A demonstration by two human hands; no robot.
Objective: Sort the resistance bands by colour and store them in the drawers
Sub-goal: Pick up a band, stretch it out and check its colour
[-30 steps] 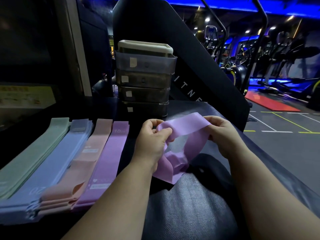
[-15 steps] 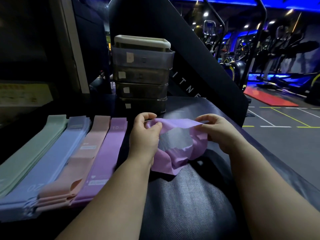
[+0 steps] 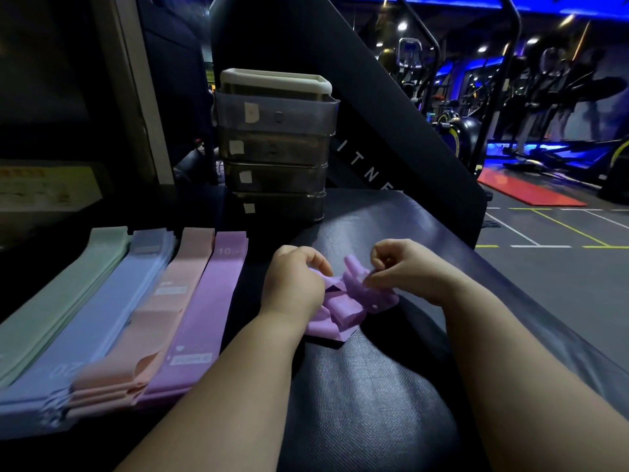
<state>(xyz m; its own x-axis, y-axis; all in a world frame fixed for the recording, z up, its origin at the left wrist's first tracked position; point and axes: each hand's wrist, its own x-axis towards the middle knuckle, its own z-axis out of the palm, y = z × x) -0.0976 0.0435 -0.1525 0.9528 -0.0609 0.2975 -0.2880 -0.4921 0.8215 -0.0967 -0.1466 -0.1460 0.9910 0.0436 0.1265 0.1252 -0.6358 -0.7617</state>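
Note:
A purple resistance band (image 3: 347,306) lies bunched into folds on the dark padded surface (image 3: 360,386), held from both sides. My left hand (image 3: 294,284) grips its left part with curled fingers. My right hand (image 3: 405,269) pinches its right part, close beside the left hand. To the left lie flat stacks of bands side by side: green (image 3: 58,301), blue (image 3: 109,318), pink (image 3: 160,318) and purple (image 3: 207,308). Behind my hands stands a tower of translucent drawers (image 3: 275,148), all closed, each with a small pale label.
A black slanted machine panel (image 3: 374,114) rises behind and right of the drawers. The padded surface drops off at its right edge to the gym floor (image 3: 561,267). Exercise machines stand far right under blue light. A dark wall and pale frame (image 3: 132,97) stand at left.
The purple band was stretched open as a loop between my hands; my hands have come together and lowered, and the band is now crumpled into a small bundle on the pad.

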